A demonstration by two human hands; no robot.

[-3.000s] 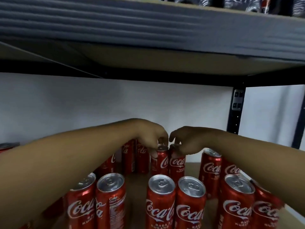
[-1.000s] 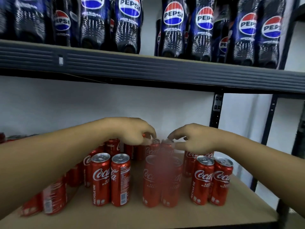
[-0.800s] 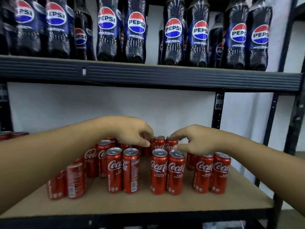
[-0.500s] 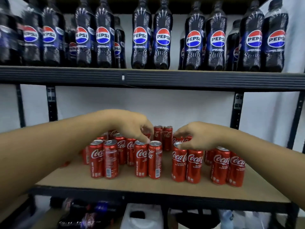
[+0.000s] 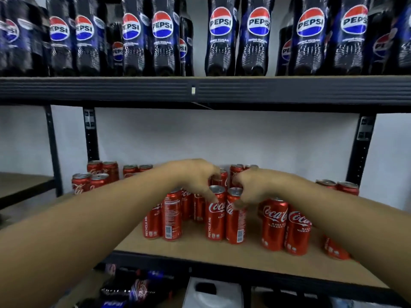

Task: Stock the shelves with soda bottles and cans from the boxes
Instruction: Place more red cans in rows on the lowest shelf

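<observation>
Both hands are in at the middle shelf (image 5: 200, 247), meeting over the front-centre pair of red cans.

Left hand (image 5: 198, 176): fingers curled downward, one fingertip (image 5: 215, 198) against the side of the left can (image 5: 215, 221) just under its rim. I cannot tell whether it is a real grip or only contact.

Right hand (image 5: 253, 187): curled round the upper part of the right can (image 5: 236, 225), with the thumb on the front face and the fingers behind the rim. It reads as a pinch.

The two cans stand upright and touch each other near the front edge of the board. Both lids are visible.

From that pair:
- 3 o'clock: another upright pair (image 5: 285, 225), near but apart.
- 9 o'clock: a further pair (image 5: 164, 216), partly behind my left forearm.
- 12 o'clock: more cans behind the hands, mostly hidden.
- 10 o'clock: back cluster (image 5: 97, 176) against the wall.

The top shelf (image 5: 289, 90), at 12 o'clock in the frame, holds a row of dark cola bottles (image 5: 222, 36). At 6 o'clock, below the board, are wrapped bottles (image 5: 131, 290) and a white container (image 5: 213, 294), both blurred.
</observation>
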